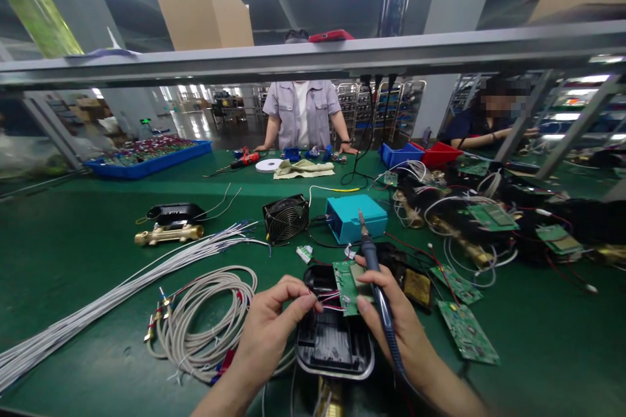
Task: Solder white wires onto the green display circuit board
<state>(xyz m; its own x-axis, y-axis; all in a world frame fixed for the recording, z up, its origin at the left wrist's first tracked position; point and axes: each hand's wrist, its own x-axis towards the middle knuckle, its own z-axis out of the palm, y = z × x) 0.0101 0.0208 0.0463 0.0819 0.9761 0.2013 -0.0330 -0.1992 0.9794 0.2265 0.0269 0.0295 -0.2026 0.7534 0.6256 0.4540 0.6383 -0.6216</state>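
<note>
Left hand [267,329] pinching thin red and white wires [328,300] between thumb and forefinger, just left of a small green circuit board [346,287]. Right hand [396,326] closed around a blue-handled soldering iron [374,267], tip pointing up and away, thumb touching the board's right edge. Board propped over the open black housing [332,339] on the green bench [73,254], between both sets of fingers. Coiled grey cable [205,319] left of the housing; small black fan [286,218] and blue box [355,216] behind. More green boards [467,331] to the right. Two other people at the bench's far side.
</note>
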